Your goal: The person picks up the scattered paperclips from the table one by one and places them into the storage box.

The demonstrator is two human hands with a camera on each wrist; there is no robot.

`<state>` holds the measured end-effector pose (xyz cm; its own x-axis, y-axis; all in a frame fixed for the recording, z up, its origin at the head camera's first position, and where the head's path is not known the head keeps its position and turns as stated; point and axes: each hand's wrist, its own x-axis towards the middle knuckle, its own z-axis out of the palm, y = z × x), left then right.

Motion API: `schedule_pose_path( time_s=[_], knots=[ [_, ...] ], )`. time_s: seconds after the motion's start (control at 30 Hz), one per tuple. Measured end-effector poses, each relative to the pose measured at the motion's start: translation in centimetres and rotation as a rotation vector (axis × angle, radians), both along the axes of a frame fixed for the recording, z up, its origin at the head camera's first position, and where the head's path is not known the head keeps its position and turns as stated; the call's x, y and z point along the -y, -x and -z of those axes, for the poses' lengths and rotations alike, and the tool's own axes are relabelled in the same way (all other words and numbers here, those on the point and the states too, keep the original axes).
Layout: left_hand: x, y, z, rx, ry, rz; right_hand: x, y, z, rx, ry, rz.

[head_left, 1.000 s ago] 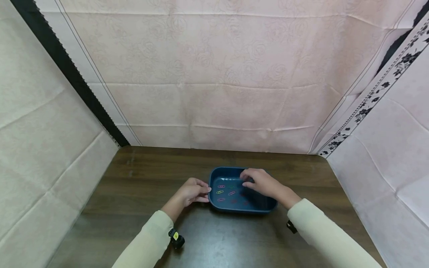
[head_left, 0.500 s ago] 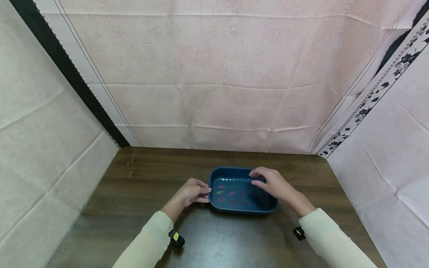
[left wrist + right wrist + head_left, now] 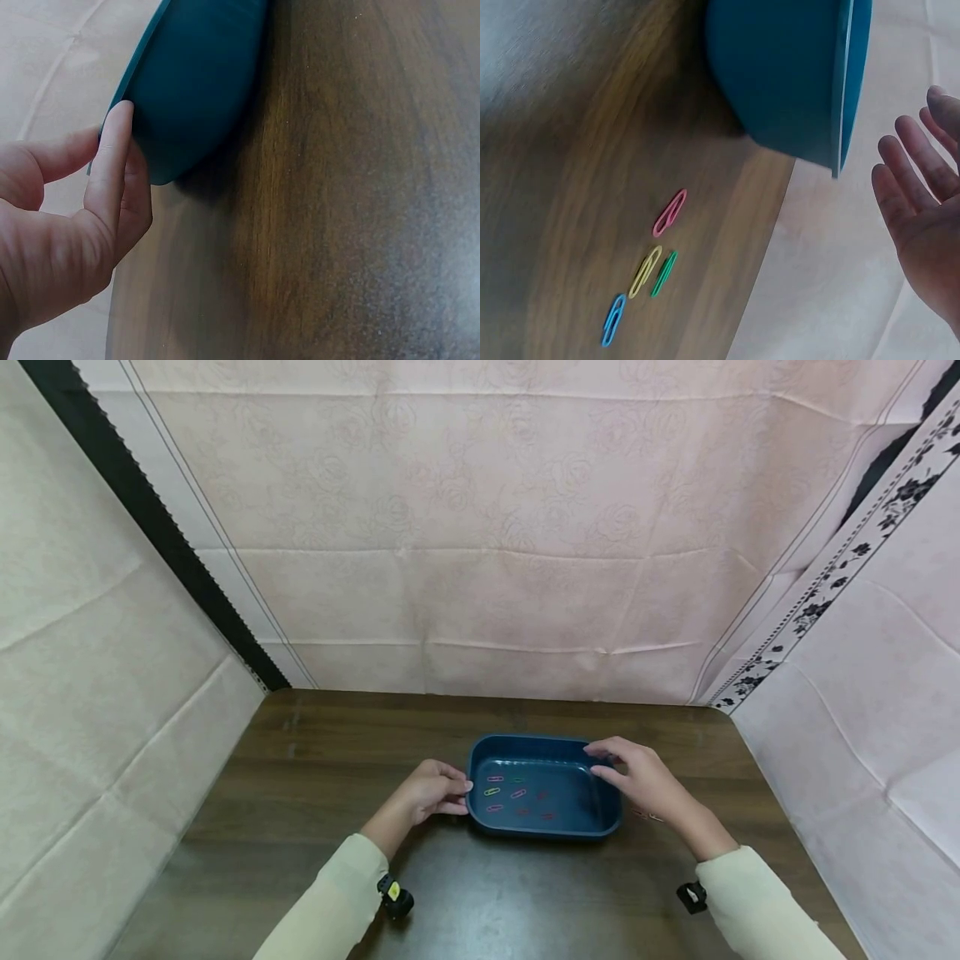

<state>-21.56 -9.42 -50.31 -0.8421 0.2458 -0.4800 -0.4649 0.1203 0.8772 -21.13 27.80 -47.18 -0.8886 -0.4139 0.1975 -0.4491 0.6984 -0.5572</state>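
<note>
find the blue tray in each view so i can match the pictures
Head: blue tray below centre, slightly right.
Left wrist: top, left of centre, cut off by the top edge; left hand pinches its rim.
Right wrist: top, right of centre, cut off by the top edge.
Shared landmark: wooden table.

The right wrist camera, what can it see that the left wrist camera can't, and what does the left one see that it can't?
Only the right wrist view shows four paper clips, pink, yellow, green and blue, plus the right hand. Only the left wrist view shows the left hand pinching the rim. Both show the blue tray's outside, brown table and pale cloth.
</note>
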Motion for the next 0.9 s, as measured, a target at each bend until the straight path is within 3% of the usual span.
schedule_pose_path(
  time_s=[0.53,0.9],
  knots=[
    [0.0,0.0,0.1,-0.008,-0.011,0.000,-3.9,-1.2,0.4,-0.018,-0.041,0.092],
    [0.0,-0.1,-0.2,-0.011,-0.005,0.000,-6.7,-1.6,1.8,-0.047,-0.091,0.108]
  ],
)
